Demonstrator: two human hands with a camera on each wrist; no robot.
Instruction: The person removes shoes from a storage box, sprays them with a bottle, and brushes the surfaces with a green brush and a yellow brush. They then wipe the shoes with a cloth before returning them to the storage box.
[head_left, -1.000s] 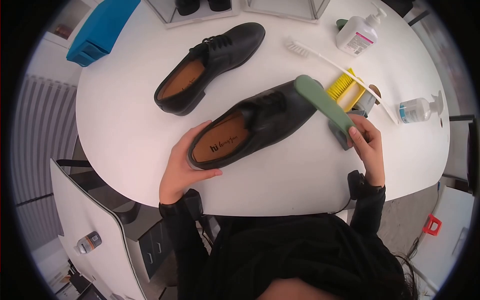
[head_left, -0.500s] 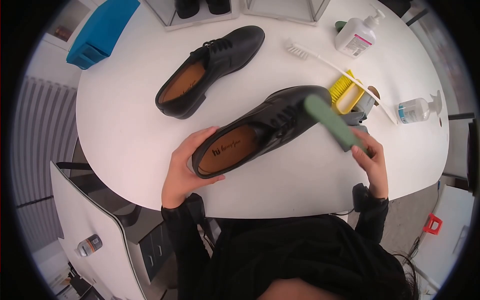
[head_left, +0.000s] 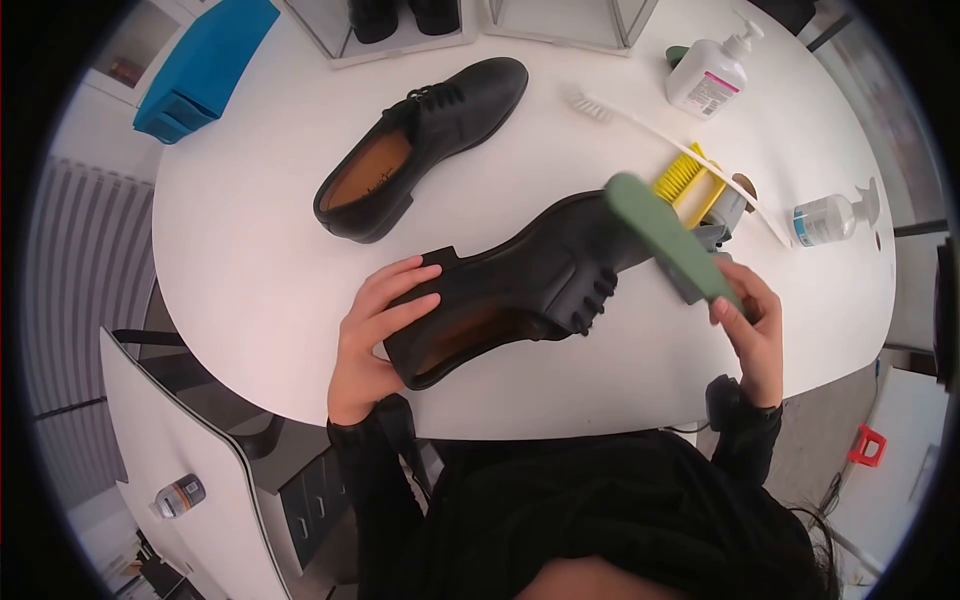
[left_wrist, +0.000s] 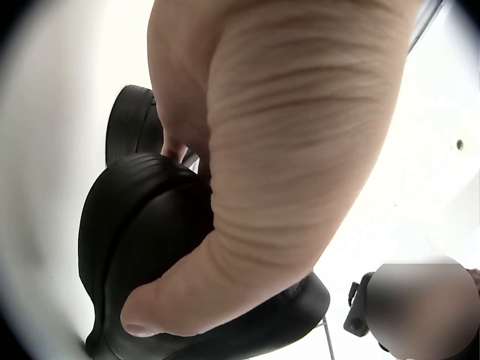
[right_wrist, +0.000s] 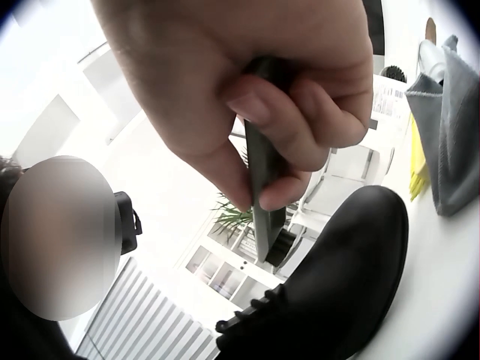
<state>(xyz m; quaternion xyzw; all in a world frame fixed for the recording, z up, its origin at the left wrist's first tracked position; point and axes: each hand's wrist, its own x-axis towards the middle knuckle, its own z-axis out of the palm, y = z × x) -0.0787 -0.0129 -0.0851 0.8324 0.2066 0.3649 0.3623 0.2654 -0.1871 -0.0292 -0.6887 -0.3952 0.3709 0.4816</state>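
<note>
Gripping hand, head view: the person's left hand (head_left: pixel 360 335) grasps the heel end of a black leather lace-up shoe (head_left: pixel 510 275), fingers spread over its side.
Held shoe, head view: it is over the near part of a rounded white table (head_left: pixel 250 280), tipped on its side, with its opening and laces turned toward the person and its heel block turned away; whether it touches the tabletop I cannot tell.
Brush hand, head view: the right hand (head_left: pixel 757 335) holds the lower end of a long, rounded green brush (head_left: pixel 665 235), whose other end overlaps the toe area of the shoe.
Far side, head view: a second black leather lace-up shoe (head_left: pixel 425 145) with a tan insole stands upright on the table, apart from the held one.
Right side, head view: a white long-handled brush (head_left: pixel 655 130) lies across a yellow-bristled brush (head_left: pixel 680 172), beside a crumpled grey cloth (head_left: pixel 728 210).
Thumb, left wrist view: it presses flat on the black leather; the other fingers are mostly hidden.
Bristles, right wrist view: curled fingers and thumb clasp the green brush edge-on, its short black bristles (right_wrist: pixel 281 247) near the laced front; contact is unclear.
</note>
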